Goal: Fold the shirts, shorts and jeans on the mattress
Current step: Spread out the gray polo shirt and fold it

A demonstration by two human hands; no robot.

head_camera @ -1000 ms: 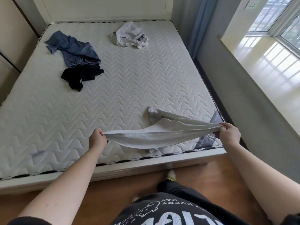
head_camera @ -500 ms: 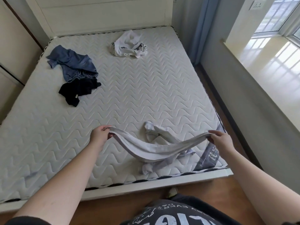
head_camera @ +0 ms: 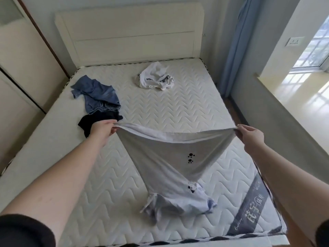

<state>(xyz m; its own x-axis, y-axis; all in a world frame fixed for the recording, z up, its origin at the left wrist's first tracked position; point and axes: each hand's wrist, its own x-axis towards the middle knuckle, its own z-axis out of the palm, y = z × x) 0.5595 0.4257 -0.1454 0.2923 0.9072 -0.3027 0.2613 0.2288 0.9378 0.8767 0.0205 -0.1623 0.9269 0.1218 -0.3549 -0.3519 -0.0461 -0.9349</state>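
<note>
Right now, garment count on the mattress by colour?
Pale grey shirt with black paw prints, held up at its edge by the left hand and right hand, its lower end bunched on the mattress: 1
Crumpled blue denim garment: 1
Crumpled black garment: 1
Crumpled white garment with black print: 1
Total: 4

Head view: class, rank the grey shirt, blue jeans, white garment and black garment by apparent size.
1. grey shirt, nearest the camera, so flattered
2. blue jeans
3. white garment
4. black garment, partly hidden behind the left hand
</note>
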